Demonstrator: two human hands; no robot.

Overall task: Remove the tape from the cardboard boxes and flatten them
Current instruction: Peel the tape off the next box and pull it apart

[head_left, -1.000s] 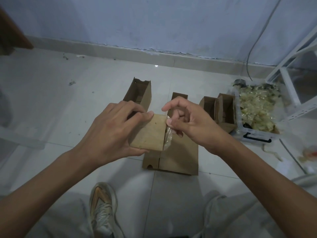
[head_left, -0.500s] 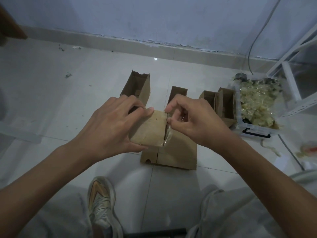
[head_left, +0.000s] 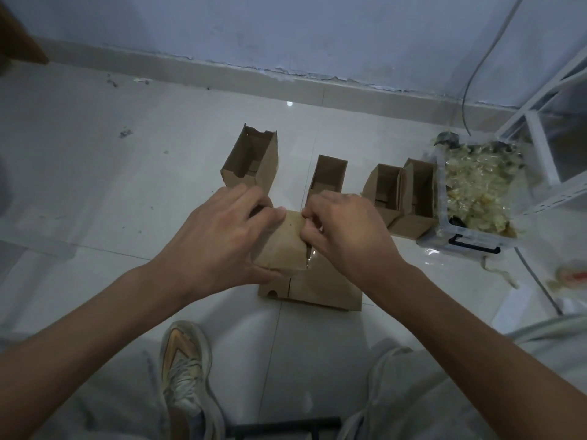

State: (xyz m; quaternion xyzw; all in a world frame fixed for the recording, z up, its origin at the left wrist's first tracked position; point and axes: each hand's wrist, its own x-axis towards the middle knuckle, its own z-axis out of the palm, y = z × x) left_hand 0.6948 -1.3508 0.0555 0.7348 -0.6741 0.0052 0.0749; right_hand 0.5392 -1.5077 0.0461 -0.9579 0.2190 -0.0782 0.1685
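My left hand (head_left: pixel 219 239) grips a small brown cardboard box (head_left: pixel 281 246) in front of me, thumb along its lower edge and fingers over its top. At the box's right edge my right hand (head_left: pixel 344 233) pinches a strip of clear tape (head_left: pixel 309 257), which shows as a shiny sliver below the fingers. Under the held box lies a flattened cardboard piece (head_left: pixel 324 290) on the floor tiles. Behind stand three open boxes: a tall one (head_left: pixel 254 160) at the left, a narrow one (head_left: pixel 328 173) in the middle, and a pair (head_left: pixel 403 198) at the right.
A clear plastic bin (head_left: pixel 476 192) full of crumpled tape sits at the right, with a white metal rack (head_left: pixel 546 100) behind it. A cable (head_left: pixel 470 77) hangs down the blue wall. My shoe (head_left: pixel 182 369) and trouser legs are below. Loose tape scraps (head_left: pixel 498 271) lie right of the bin.
My right hand has moved left and down onto the box's right edge, closing tighter on the tape. The left hand keeps its hold; the view has shifted slightly.
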